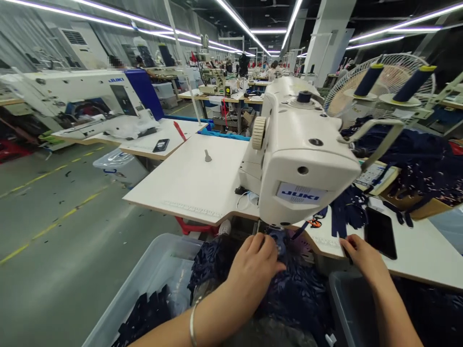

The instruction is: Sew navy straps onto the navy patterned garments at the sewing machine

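Item: my left hand (253, 265) is pinching navy fabric (300, 294) flat beneath the sewing machine (300, 144); right hand (363, 255) is bracing on the surface (415, 255) edge, grip unclear.

**Item:** white, flat-topped laminate sewing table (188, 178), with a cut-out at the front.

**Left wing:**
- One small grey metal peg (207, 155), standing upright.
- A printed measuring scale (191, 208) running along the front edge.

**Centre:**
- Cream-white JUKI sewing machine (300, 144), its head overhanging the cut-out.
- Thin white cable (248, 196) lying at the machine's base.

**Right wing:**
- Black slab smartphone (380, 232), face up (screen dark).
- Dark navy fabric strips (347, 207), just beside the phone.
- A printed white card (372, 174), behind these.
- A shallow tan tray (408, 202), also behind, heaped with more navy cloth.
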The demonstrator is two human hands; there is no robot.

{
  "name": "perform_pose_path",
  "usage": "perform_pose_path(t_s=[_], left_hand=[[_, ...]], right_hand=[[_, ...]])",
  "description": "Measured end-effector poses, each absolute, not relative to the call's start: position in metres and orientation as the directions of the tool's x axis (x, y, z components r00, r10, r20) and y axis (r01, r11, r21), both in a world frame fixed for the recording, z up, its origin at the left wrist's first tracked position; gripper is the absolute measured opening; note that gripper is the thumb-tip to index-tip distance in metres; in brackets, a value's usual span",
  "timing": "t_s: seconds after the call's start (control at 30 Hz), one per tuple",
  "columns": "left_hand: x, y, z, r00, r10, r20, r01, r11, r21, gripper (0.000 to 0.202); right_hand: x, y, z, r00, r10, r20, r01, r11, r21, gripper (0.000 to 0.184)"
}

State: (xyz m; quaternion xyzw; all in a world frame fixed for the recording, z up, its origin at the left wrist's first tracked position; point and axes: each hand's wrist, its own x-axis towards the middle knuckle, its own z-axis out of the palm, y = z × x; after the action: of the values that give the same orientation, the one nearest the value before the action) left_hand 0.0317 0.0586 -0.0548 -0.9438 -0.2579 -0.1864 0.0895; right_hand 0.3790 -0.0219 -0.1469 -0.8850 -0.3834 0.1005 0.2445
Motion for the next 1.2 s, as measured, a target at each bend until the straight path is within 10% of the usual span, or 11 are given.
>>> perform_pose_path(t_s=[0.1,0.17,0.27,0.4,0.67,0.97,1.2], left_hand=[[0.04,0.059,-0.059,0.802,0.439,0.406,0.507,-0.859,-0.074,0.024],[0.04,0.057,-0.059,0.813,0.427,0.396,0.496,-0.864,-0.087,0.025],[0.036,0.054,-0.052,0.841,0.397,0.368,0.454,-0.888,-0.079,0.027],[0.027,0.054,-0.042,0.885,0.365,0.29,0.352,-0.931,0.1,0.014],[0.016,0.066,-0.066,0.672,0.5,0.547,0.277,-0.854,0.44,0.018],[0.016,0.067,-0.054,0.855,0.248,0.456,0.229,-0.969,0.096,0.032],[0.011,0.07,-0.057,0.858,0.274,0.434,0.204,-0.958,0.201,0.032]], right_hand=[[0.367,-0.018,-0.124,0.738,0.674,0.033,0.46,-0.466,-0.756,0.034],[0.348,-0.011,-0.106,0.759,0.648,-0.061,0.057,-0.16,-0.985,0.04],[0.303,0.006,-0.079,0.618,0.749,-0.239,-0.477,0.114,-0.872,0.041],[0.241,0.028,-0.059,0.385,0.886,-0.258,-0.672,0.077,-0.736,0.025],[0.21,0.036,-0.072,0.31,0.938,-0.153,-0.529,0.036,-0.848,0.03],[0.206,0.033,-0.071,0.277,0.958,-0.076,-0.31,0.014,-0.951,0.029],[0.237,0.022,-0.084,0.16,0.985,-0.067,0.055,-0.077,-0.996,0.027]])
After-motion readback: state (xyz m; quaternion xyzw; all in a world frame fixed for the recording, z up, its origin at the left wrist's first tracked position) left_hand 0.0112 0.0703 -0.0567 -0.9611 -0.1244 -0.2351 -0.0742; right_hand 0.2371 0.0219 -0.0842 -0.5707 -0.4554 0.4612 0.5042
